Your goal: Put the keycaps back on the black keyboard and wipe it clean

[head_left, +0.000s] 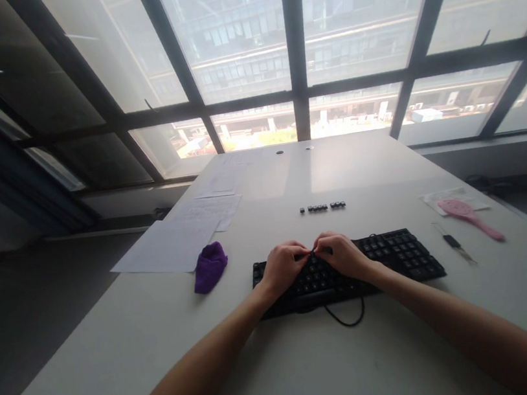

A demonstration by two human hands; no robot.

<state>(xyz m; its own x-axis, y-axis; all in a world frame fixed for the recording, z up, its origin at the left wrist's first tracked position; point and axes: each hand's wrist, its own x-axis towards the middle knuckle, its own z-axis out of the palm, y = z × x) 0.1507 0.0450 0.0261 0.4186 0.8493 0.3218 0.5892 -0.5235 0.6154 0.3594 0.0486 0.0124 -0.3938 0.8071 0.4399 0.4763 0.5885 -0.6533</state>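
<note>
A black keyboard point(394, 254) lies in front of me, its cable point(352, 323) looping out at the near edge. Over its upper middle, my left hand point(287, 265) and my right hand point(341, 253) meet, both with fingers pinched together. Between the fingertips is a small dark piece that looks like a keycap point(312, 253); whether it sits on the board or just above it is hard to tell. The hands cover part of the keys. Beyond the keyboard, several loose black keycaps point(317, 208) stand in a short row with gaps.
A purple cloth point(210, 268) lies left of the keyboard, near white paper sheets point(167, 244). To the right are a small black-handled tool with wire ends point(452, 241), a pink hairbrush point(470, 217) and a clear plastic bag point(477, 199). The white table point(362, 170) reaches toward large windows.
</note>
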